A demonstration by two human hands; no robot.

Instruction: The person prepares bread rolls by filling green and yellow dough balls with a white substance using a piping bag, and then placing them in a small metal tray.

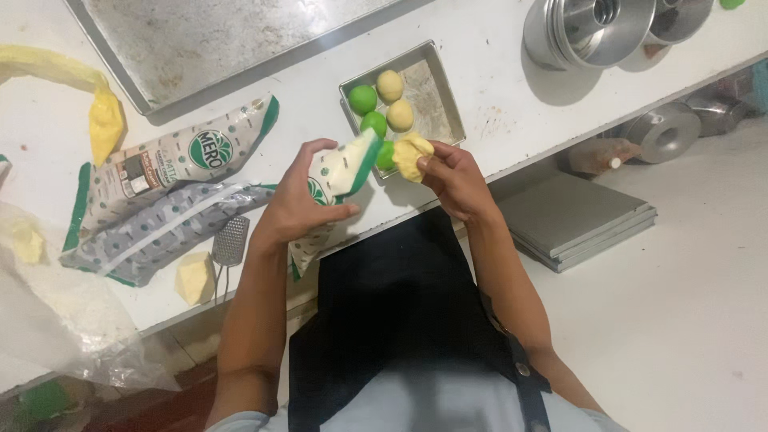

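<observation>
My left hand (pixel 298 204) grips a white and green plastic packet (pixel 342 172) and holds it above the edge of the white table (pixel 496 88). My right hand (pixel 454 178) pinches a lump of pale yellow dough (pixel 411 154) at the packet's open end. Just beyond both hands sits a small square metal tray (pixel 436 100) with two yellow dough balls (pixel 390 85) and green dough balls (pixel 363 99) in it.
A large metal baking sheet (pixel 208 40) lies at the far left. Two more packets (pixel 172 208), a yellow dough chunk (pixel 194 278), a small grater (pixel 230 240), a yellow piping bag (pixel 104 120) and clear plastic (pixel 56 320) lie left. Round metal tins (pixel 592 28) stand far right; flat grey boards (pixel 576 220) lie on the floor.
</observation>
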